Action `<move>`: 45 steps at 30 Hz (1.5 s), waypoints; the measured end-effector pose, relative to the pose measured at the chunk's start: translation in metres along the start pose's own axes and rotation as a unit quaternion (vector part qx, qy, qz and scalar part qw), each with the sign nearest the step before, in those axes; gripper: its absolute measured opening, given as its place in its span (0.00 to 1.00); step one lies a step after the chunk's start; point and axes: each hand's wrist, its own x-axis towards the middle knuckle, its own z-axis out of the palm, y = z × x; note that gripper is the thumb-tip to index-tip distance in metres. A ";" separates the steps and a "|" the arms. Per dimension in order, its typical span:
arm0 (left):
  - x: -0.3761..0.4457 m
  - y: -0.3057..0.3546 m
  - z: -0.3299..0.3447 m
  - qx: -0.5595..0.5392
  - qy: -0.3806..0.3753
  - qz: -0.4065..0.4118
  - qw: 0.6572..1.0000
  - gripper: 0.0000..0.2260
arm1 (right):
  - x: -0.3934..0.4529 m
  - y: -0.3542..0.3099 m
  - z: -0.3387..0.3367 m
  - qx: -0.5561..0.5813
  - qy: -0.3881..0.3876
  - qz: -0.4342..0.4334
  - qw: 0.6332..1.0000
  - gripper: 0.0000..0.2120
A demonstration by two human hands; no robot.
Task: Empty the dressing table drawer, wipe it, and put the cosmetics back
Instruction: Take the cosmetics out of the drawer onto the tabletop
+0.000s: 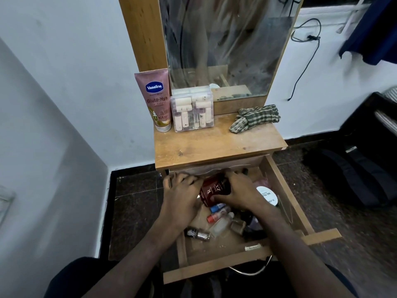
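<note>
Right hand (233,191) fingers clamp the dark red box (214,190), seemingly to lift it from the drawer (283,190), while left hand (182,190) (fingers spread flat) steadies beside it.

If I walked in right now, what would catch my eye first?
Probably the two hands in the open drawer: the right hand grips a dark red box, the left hand beside it. Small bottles lie below them. On the tabletop, a pink Vaseline tube stands at the left and a checked cloth lies at the right.
</note>
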 end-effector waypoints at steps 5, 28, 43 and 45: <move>-0.002 -0.003 -0.006 -0.068 -0.013 0.032 0.997 0.32 | -0.012 0.002 -0.011 -0.020 -0.017 -0.064 0.998 0.43; 0.014 -0.029 -0.007 -0.280 0.098 0.049 0.954 0.10 | -0.033 -0.032 -0.046 0.373 0.294 -0.094 0.875 0.18; 0.018 -0.024 0.000 -0.302 0.104 0.052 0.946 0.05 | 0.083 -0.059 -0.052 0.143 0.489 0.009 0.861 0.20; 0.018 -0.026 0.001 -0.302 0.094 0.055 0.947 0.05 | 0.090 -0.060 -0.055 0.133 0.486 0.021 0.863 0.20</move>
